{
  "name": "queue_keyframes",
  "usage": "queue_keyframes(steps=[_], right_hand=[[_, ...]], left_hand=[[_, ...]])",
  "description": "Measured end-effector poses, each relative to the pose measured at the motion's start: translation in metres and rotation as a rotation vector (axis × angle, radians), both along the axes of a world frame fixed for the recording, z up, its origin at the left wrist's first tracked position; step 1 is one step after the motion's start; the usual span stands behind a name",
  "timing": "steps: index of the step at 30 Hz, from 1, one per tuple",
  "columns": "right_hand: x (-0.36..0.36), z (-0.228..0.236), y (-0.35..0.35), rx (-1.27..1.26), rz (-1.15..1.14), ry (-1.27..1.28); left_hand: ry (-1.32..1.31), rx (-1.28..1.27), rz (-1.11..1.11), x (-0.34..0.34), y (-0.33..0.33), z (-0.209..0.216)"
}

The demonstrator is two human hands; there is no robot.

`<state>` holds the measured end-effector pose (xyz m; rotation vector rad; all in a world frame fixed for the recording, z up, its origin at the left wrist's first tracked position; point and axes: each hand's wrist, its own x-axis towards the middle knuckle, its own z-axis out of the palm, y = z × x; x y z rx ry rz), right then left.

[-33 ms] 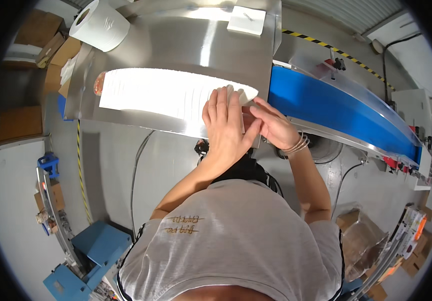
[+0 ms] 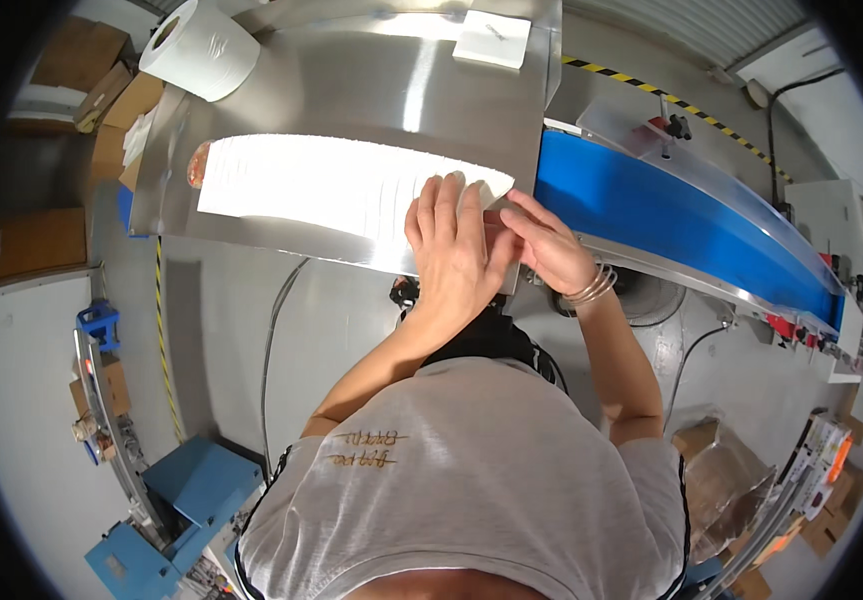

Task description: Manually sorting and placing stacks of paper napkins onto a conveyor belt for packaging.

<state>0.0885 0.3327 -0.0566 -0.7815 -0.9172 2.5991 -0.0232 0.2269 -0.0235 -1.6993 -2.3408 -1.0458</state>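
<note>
A long row of thin white pieces (image 2: 301, 180), packed side by side and partly washed out by glare, lies along the near part of a steel table (image 2: 351, 90). A reddish, speckled rounded thing (image 2: 198, 166) sticks out at its left end. My left hand (image 2: 446, 255) rests on the right part of the row, fingers stretched flat over it and thumb toward my other hand. My right hand (image 2: 551, 250), with pale bands round its wrist, is at the row's right end. Its index finger reaches the tip corner, apart from the thumb; its other fingers are partly hidden.
A white paper roll (image 2: 216, 55) stands at the table's far left, and a white square pad (image 2: 492, 40) lies at the back right. A blue conveyor belt (image 2: 651, 200) with a clear guard runs off to the right. Cables (image 2: 273, 310) cross the floor.
</note>
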Motion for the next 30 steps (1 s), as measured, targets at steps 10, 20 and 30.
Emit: queue_keyframes(steps=[10,20,30], right_hand=[[0.001,-0.021,0.039,1.076,-0.095,-0.191],[0.006,-0.018,0.078,1.383,0.255,-0.025],[0.111,-0.095,0.154,1.263,-0.420,-0.942]], left_hand=[[0.043,0.040,0.036,0.006,0.004,-0.019],[-0.006,-0.002,0.003,0.003,0.000,-0.011],[0.080,-0.018,0.127,-0.002,-0.005,-0.018]])
